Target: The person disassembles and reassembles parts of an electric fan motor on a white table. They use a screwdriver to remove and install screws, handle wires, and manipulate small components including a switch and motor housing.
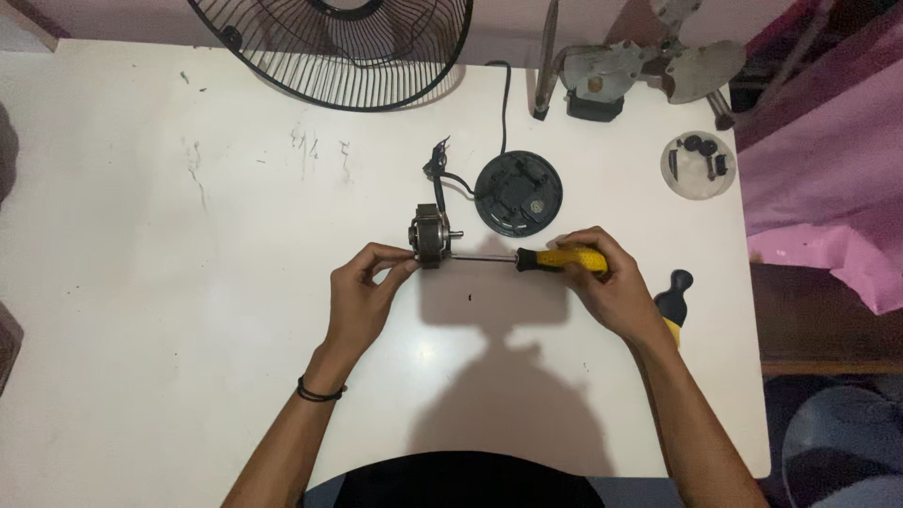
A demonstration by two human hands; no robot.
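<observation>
Head view: only camera, looking down on a white table (141, 310)
Left hand (362, 296): fingers curled, fingertips (406, 266) pinching the near side of a small electric motor (431, 237); motor stands on the table just beyond them
Right hand (607, 282): fingers closed around the yellow handle of a screwdriver (555, 259); its steel shaft runs level from the fingers leftward, tip meeting the motor
Beyond the fingers: round black base (517, 193) just behind the shaft, its cable trailing to the far edge; wire fan guard (339, 52) overhanging the far edge
Right of the right fingers: second tool with black knob (673, 292) near the wrist; clear dish (697, 165) of small parts close to the right edge
Open room: bare tabletop wide to the left of the left fingers and between both forearms to the near edge
</observation>
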